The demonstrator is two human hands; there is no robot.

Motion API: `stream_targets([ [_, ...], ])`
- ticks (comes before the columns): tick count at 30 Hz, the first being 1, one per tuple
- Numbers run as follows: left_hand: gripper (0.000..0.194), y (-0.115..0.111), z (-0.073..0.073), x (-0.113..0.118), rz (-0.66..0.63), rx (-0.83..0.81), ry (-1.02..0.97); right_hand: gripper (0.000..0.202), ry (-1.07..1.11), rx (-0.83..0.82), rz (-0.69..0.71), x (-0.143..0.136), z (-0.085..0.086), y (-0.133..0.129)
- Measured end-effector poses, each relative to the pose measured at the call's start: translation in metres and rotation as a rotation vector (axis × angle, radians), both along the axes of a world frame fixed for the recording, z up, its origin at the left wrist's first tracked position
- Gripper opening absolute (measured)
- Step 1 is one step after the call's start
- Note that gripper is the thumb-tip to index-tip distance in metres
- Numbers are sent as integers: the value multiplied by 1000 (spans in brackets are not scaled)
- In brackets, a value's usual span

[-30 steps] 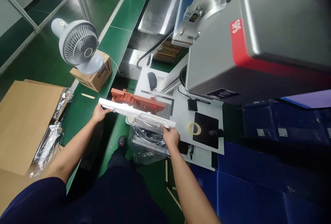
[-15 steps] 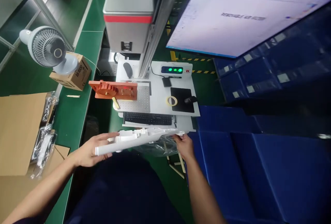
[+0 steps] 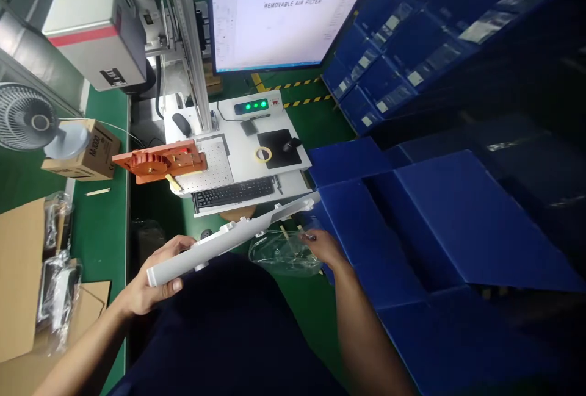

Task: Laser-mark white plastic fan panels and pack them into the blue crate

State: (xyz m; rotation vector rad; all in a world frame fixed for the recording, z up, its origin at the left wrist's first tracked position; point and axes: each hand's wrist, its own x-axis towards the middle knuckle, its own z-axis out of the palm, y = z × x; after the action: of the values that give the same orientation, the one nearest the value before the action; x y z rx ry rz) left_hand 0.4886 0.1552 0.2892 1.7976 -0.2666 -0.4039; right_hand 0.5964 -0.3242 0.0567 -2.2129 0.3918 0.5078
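A long white plastic part (image 3: 229,238) slants up to the right in front of my body. My left hand (image 3: 153,277) grips its lower left end, thumb beneath and fingers behind. My right hand (image 3: 324,246) is closed on a clear plastic bag (image 3: 284,254), which hangs below the part's right end. That hand is apart from the white part.
Ahead stands a white machine table (image 3: 242,140) with an orange fixture (image 3: 160,161), a keyboard (image 3: 234,192) and a tape roll (image 3: 262,154). Blue boxes (image 3: 458,219) fill the right. On the left are a green bench (image 3: 107,225), a fan (image 3: 27,116) and an open carton (image 3: 21,274).
My right hand has left the white part's right end and holds the bag lower down. The part has tilted, its right end higher. The view has turned to the right.
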Motion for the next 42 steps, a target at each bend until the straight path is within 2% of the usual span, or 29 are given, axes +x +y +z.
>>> stream_targets([
  [3,70,6,7,-8,48,-6,41,37,-14,-15,8,1,8,-6],
  [6,78,17,8,-17,85,-12,46,45,-39,43,-30,7,18,-12],
  [13,70,31,-5,-28,4,-68,55,34,-100,62,-172,29,40,-18],
  [18,54,27,-11,-23,-81,-35,23,67,-154,189,-174,37,66,-5],
  [20,45,23,-13,-19,-88,-24,14,74,-173,200,-155,36,76,6],
  [23,40,13,-21,-12,-77,-56,31,66,-274,117,-97,35,88,33],
  [27,50,-10,-38,-1,-33,-118,121,54,-420,-30,-62,32,104,74],
  [31,56,-40,-51,11,38,-153,177,55,-540,-23,-43,27,130,103],
  [34,60,-63,-57,19,93,-217,197,50,-578,22,-44,18,154,119],
  [37,63,-80,-61,26,122,-280,201,43,-587,147,34,5,182,140],
  [39,59,-89,-62,29,131,-313,208,38,-599,241,127,-4,202,159],
  [42,42,-99,-63,27,188,-362,227,30,-699,320,336,-18,228,191],
])
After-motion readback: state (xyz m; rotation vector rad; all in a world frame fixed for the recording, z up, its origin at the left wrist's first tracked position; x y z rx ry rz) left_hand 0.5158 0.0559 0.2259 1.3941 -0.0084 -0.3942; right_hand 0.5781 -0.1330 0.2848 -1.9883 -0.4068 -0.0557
